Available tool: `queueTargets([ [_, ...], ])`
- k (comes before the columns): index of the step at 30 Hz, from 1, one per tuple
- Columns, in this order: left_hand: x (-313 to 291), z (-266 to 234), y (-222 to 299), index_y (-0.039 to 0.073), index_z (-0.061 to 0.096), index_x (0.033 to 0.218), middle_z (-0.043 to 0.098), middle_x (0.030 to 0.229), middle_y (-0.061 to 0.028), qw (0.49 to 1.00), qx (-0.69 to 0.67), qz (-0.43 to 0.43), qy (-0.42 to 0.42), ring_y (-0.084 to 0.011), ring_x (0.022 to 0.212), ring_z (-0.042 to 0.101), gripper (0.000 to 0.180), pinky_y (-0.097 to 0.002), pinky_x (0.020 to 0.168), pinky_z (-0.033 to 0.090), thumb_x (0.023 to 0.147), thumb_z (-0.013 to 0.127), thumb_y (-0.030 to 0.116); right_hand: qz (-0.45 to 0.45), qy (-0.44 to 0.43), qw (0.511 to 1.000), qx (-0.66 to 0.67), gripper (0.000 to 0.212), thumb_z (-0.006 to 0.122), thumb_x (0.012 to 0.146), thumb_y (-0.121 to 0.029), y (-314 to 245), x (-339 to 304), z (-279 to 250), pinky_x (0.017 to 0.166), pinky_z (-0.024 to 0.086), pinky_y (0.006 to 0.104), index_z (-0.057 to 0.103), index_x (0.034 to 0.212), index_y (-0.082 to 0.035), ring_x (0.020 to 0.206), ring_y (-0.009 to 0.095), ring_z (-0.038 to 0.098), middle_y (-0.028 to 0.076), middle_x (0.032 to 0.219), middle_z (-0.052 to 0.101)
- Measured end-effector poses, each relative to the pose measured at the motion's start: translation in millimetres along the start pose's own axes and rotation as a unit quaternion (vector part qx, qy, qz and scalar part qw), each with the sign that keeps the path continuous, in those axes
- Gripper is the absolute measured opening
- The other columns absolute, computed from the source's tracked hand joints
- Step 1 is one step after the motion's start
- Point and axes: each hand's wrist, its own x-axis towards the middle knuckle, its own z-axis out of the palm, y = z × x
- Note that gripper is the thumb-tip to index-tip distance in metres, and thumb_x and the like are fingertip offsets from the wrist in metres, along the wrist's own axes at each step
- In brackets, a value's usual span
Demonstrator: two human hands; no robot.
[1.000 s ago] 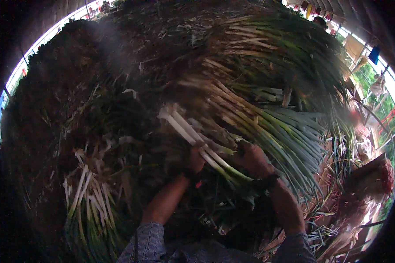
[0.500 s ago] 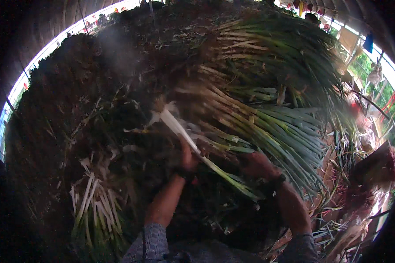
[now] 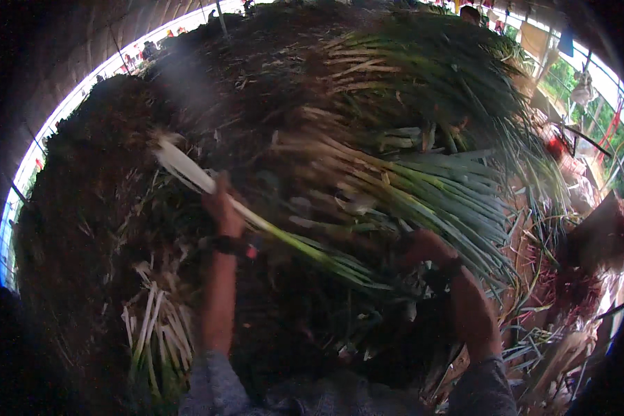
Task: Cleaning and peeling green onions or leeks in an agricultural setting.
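My left hand (image 3: 223, 211) is closed around the stalk of a green onion (image 3: 263, 224). Its white root end points up and to the far left, and the green leaves trail down to the right. To the right, my right hand (image 3: 426, 249) is held with curled fingers beside the leaves of a large pile of green onions (image 3: 423, 191). Shadow hides what its fingers hold, if anything. At the lower left lies a bunch of green onions with clean white stalks (image 3: 161, 326).
A dark heap of soil-coloured plant waste (image 3: 104, 208) spreads over the left and far side. More onions with browned stalks (image 3: 367, 62) are stacked at the back. Reddish net sacking (image 3: 575, 298) and loose leaves lie on the right.
My left hand has moved up and to the left, carrying the green onion away from the pile. The right hand has shifted slightly right and away from me. The view has turned a little.
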Motion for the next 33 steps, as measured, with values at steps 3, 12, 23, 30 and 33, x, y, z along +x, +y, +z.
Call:
queueTargets([
  [3, 53, -33, 97, 0.011, 0.057, 0.089, 0.054, 0.075, 0.0011, 0.977, 0.080, 0.196, 0.031, -0.0101, 0.061, 0.054, 0.020, -0.0275, 0.048, 0.044, 0.089, 0.070, 0.026, 0.038, -0.001, 0.999, -0.017, 0.036, 0.075, 0.076, -0.030, -7, 1, 0, 0.076, 0.054, 0.0415, 0.071, 0.106, -0.009, 0.086, 0.026, 0.070, 0.014, 0.092, 0.073],
  [12, 37, -131, 346, 0.007, 0.060, 0.093, 0.058, 0.078, -0.0001, 0.835, 0.405, 0.347, 0.134, -0.0098, 0.065, 0.056, 0.022, -0.0280, 0.055, 0.045, 0.091, 0.067, 0.028, 0.022, 0.031, 0.999, -0.030, 0.041, 0.071, 0.083, -0.037, 1, 22, 11, 0.073, 0.052, 0.0442, 0.069, 0.105, -0.002, 0.082, 0.033, 0.069, 0.021, 0.089, 0.069],
  [23, 26, -265, 276, 0.002, 0.063, 0.097, 0.063, 0.082, -0.0015, 0.592, 0.800, -0.062, 0.078, -0.0094, 0.071, 0.058, 0.028, -0.0285, 0.062, 0.047, 0.094, 0.064, 0.030, 0.014, 0.101, 0.993, 0.057, 0.032, 0.071, 0.079, -0.030, 43, -1, 13, 0.071, 0.052, 0.0412, 0.070, 0.096, -0.002, 0.078, 0.029, 0.067, 0.016, 0.082, 0.069],
  [30, -19, -107, 100, -0.001, 0.066, 0.100, 0.066, 0.085, -0.0024, 0.737, 0.623, -0.047, -0.256, -0.0092, 0.074, 0.059, 0.033, -0.0288, 0.067, 0.048, 0.096, 0.061, 0.031, 0.004, -0.038, 0.997, 0.062, 0.033, 0.070, 0.079, -0.028, 8, -35, 26, 0.069, 0.051, 0.0409, 0.070, 0.101, -0.003, 0.078, 0.029, 0.067, 0.015, 0.083, 0.069],
  [33, -35, -10, -2, -0.001, 0.059, 0.124, 0.067, 0.104, -0.0066, 0.777, 0.464, -0.116, -0.410, -0.0176, 0.092, 0.067, 0.046, -0.0343, 0.082, 0.054, 0.095, 0.064, 0.035, 0.039, -0.034, 0.997, 0.062, 0.032, 0.069, 0.082, -0.027, -12, -55, -6, 0.068, 0.051, 0.0387, 0.070, 0.104, -0.004, 0.079, 0.026, 0.066, 0.013, 0.086, 0.070],
])
